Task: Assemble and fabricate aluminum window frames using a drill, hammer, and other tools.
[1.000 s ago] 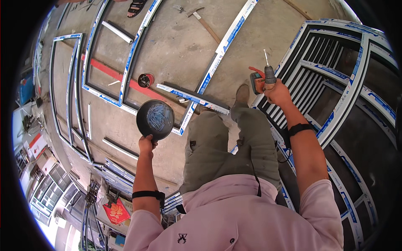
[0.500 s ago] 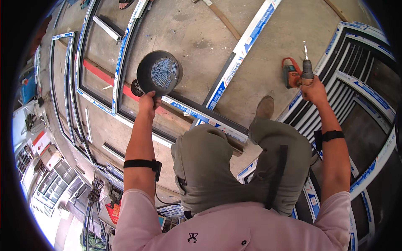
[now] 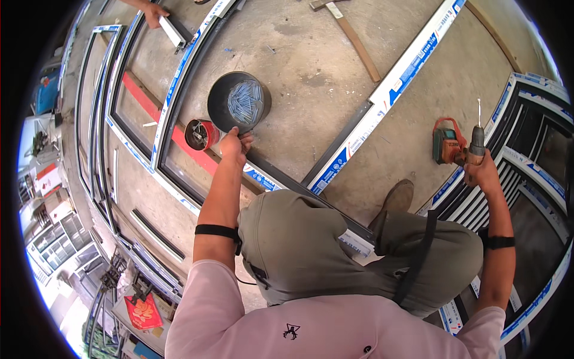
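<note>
My left hand [image 3: 235, 145] is closed on the near rim of a round black bucket [image 3: 219, 107], which holds many bluish-silver screws [image 3: 244, 102]. Close by on the left sits a small red tin [image 3: 208, 135] with small metal pieces inside. Out to the right, my right hand [image 3: 480, 172] grips a cordless drill [image 3: 475, 146] by its handle. Its long bit points away from me, and its orange and dark-green battery end faces left.
Window frames [image 3: 164, 110] with blue-and-white film lie across the floor. Frame sections with slats [image 3: 508, 197] are stacked at right. A red bar [image 3: 141, 96] crosses beneath frames at left. A hammer [image 3: 353, 42] lies ahead. Another person's hand [image 3: 153, 13] holds a white profile [image 3: 172, 33].
The view has shifted and my legs have moved. The red tin, mostly hidden before, shows beside the bucket. Another person's hand has come onto the white profile. Both my hands keep their holds.
</note>
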Motion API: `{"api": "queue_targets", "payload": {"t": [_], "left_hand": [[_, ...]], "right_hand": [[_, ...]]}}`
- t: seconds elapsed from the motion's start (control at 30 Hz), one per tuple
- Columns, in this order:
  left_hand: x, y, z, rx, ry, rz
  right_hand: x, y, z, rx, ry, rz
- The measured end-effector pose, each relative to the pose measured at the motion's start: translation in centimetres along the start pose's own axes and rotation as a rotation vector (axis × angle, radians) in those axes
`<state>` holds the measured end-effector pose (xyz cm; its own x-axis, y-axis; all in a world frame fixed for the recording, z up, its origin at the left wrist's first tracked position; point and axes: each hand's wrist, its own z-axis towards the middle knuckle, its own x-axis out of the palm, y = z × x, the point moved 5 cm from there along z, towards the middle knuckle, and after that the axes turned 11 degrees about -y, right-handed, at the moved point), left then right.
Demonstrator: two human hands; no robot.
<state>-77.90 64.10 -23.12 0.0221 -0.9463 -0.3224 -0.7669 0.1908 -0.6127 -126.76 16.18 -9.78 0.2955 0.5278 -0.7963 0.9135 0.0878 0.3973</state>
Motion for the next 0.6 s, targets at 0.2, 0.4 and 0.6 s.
{"api": "queue_targets", "payload": {"t": [0.2, 0.4, 0.6], "left_hand": [[-5.0, 0.0, -3.4, 0.619, -0.150, 0.423], [-7.8, 5.5, -3.4, 0.583, -0.391, 0.598], [-6.5, 8.1, -3.7, -0.025, -0.058, 0.173]], "right_hand": [[-0.7, 1.7, -1.8, -0.015, -0.003, -0.026], [-1.1, 2.4, -1.8, -0.095, -0.117, -0.232], [-0.7, 4.4, -1.6, -0.109, -0.162, -0.338]]}}
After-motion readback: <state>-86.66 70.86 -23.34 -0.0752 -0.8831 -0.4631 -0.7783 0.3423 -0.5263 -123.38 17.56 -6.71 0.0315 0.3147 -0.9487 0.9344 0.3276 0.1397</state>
